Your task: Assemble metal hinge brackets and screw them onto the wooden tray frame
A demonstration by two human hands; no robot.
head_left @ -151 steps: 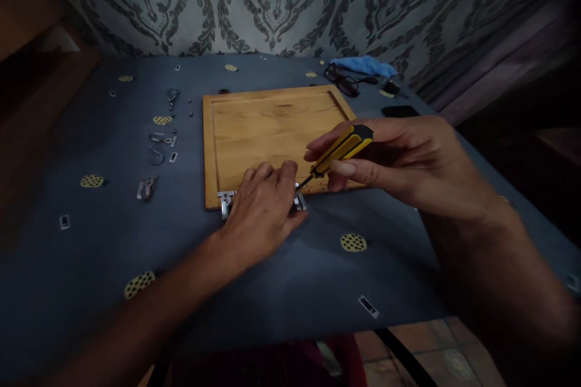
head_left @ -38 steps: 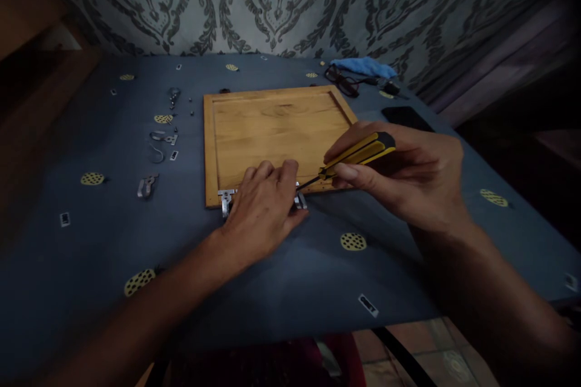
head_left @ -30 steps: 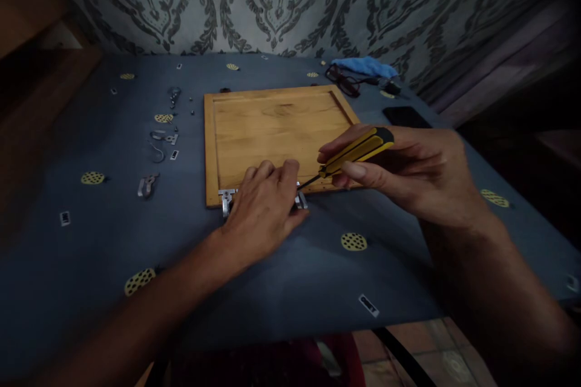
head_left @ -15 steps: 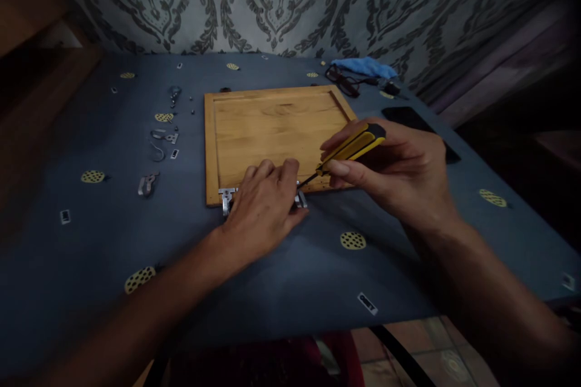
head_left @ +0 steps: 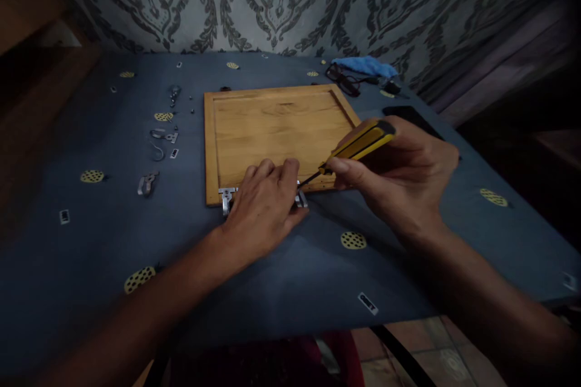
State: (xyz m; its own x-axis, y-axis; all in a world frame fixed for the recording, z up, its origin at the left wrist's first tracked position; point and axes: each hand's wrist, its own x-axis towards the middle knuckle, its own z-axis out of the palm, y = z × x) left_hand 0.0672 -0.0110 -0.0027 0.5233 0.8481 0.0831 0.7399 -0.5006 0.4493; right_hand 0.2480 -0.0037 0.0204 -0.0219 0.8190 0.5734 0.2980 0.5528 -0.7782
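Yellow-and-black screwdriver (head_left: 358, 144) is being pinched in the right hand (head_left: 399, 178), its tip slanting into the metal bracket (head_left: 227, 196) on the wooden panel's (head_left: 272, 127) near edge. The left hand (head_left: 263, 205) is pressing flat over the bracket; a slipping tip risks jabbing those fingers.

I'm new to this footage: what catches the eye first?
The yellow-and-black screwdriver in the right hand, its tip at the metal bracket under the left hand. They meet at the near edge of the wooden panel, mid-table.
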